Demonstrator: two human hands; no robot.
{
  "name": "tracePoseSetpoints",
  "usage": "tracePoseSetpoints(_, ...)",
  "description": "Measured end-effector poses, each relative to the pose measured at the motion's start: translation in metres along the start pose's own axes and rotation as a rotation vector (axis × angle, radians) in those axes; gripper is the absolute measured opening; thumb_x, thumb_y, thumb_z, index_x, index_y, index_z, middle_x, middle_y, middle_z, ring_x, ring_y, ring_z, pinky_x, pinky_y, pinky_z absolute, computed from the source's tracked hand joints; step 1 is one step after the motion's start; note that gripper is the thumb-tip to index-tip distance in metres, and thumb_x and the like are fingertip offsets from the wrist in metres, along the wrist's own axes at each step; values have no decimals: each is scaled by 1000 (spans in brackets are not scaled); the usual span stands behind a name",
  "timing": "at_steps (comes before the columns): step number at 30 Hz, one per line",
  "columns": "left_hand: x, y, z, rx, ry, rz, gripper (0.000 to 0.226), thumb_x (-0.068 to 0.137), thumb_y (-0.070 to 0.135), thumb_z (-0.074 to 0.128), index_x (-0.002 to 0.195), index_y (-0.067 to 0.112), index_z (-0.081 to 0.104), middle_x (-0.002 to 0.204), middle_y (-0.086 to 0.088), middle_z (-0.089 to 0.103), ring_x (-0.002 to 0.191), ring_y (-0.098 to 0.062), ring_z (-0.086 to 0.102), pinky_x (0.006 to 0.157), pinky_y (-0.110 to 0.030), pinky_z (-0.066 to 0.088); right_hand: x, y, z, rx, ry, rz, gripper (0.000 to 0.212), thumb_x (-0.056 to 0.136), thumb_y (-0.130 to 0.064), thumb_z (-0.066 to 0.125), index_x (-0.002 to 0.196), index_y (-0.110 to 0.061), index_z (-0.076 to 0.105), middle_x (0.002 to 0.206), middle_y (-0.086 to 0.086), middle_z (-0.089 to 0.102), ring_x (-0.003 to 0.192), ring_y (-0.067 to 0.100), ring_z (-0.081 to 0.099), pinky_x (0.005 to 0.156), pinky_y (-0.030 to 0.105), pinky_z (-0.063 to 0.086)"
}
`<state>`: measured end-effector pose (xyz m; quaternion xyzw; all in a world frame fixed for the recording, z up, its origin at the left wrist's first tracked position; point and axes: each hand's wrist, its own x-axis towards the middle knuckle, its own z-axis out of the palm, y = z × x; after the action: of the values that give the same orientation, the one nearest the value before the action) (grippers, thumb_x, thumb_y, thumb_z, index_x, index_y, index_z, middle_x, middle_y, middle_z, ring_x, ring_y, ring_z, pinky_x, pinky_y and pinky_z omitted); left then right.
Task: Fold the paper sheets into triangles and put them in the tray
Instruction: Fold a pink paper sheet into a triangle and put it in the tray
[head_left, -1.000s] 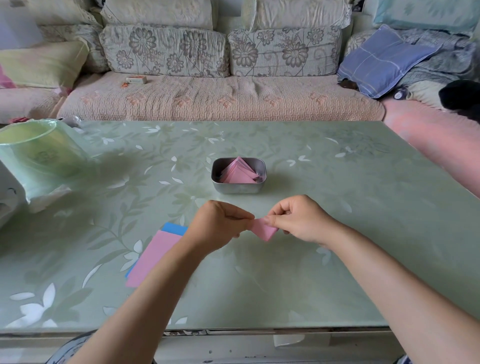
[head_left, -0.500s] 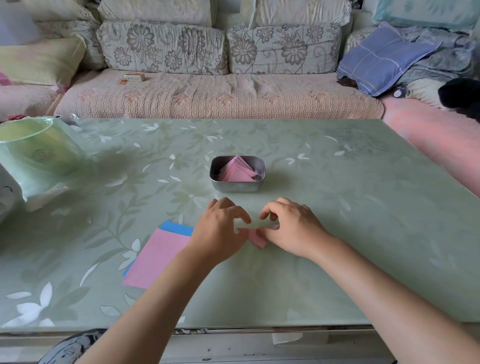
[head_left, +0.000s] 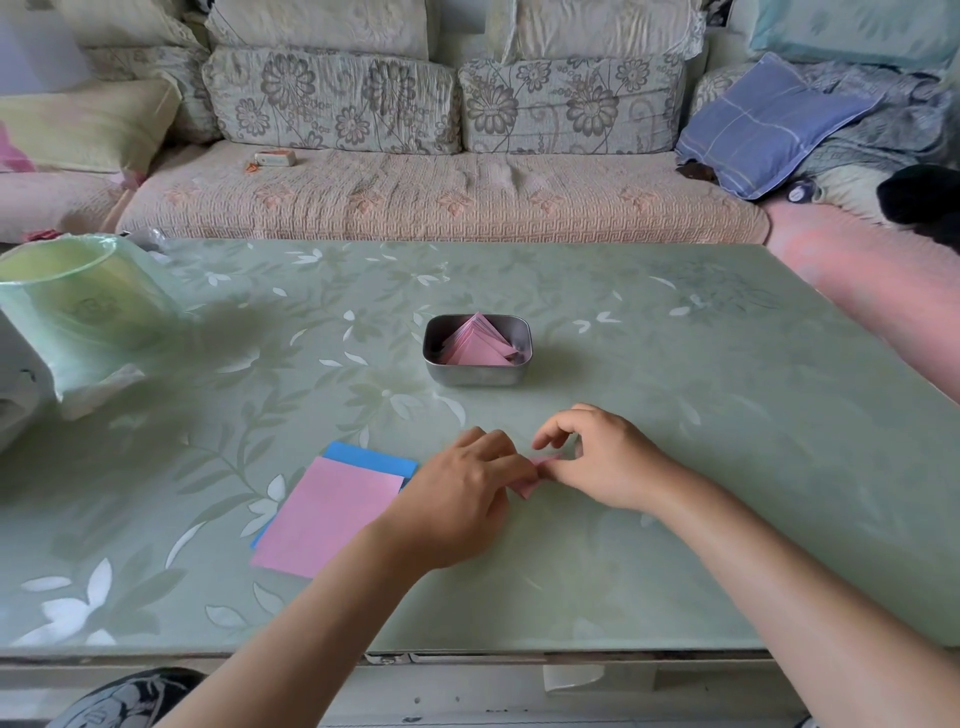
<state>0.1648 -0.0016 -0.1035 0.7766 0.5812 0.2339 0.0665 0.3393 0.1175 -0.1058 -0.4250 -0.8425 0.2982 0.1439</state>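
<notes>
A small folded pink paper (head_left: 531, 486) lies on the green table between my two hands, mostly hidden by them. My left hand (head_left: 460, 499) lies over its left part with fingers curled down on it. My right hand (head_left: 597, 457) pinches its right edge with thumb and fingertips, index finger arched above. A metal tray (head_left: 478, 375) stands a little farther back and holds several folded pink triangles (head_left: 475, 345). To the left of my left hand lies a stack of flat sheets, pink (head_left: 327, 514) on top and blue (head_left: 371, 457) beneath.
A green plastic-wrapped roll (head_left: 78, 306) lies at the table's left side. Behind the table runs a sofa (head_left: 441, 192) with floral cushions and a blue pillow (head_left: 763, 124). The table's front edge (head_left: 467, 657) is close to me.
The folded paper, held just above the table a second ago, now lies pressed on it. Both hands came down and shifted slightly; my right index finger has lifted.
</notes>
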Motion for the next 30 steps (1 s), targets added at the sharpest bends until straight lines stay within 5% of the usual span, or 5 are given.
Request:
tracePoseSetpoints(9, -3, 3, 0, 57, -36, 23, 31, 80, 23, 57, 109, 26, 68, 101, 5, 54, 91, -18, 47, 80, -16, 29, 4, 2, 4, 109, 41, 88, 26, 66, -45, 87, 83, -43, 68, 93, -13, 64, 59, -12, 51, 54, 8, 40)
tracePoseSetpoints(17, 2, 9, 5, 126, -66, -41, 44, 85, 34, 54, 129, 34, 61, 103, 5, 51, 92, -18, 42, 78, -23, 33, 8, 7, -4, 117, 94, 137, 27, 80, -10, 70, 77, -37, 71, 74, -12, 67, 53, -8, 53, 55, 6, 40)
tracePoseSetpoints(30, 9, 12, 9, 65, -37, -95, 36, 90, 38, 55, 125, 39, 61, 101, 8, 51, 93, -16, 40, 79, -20, 28, 3, 8, 1, 65, 82, 91, 22, 81, -18, 75, 83, -39, 70, 80, -11, 63, 61, -1, 54, 60, 7, 42)
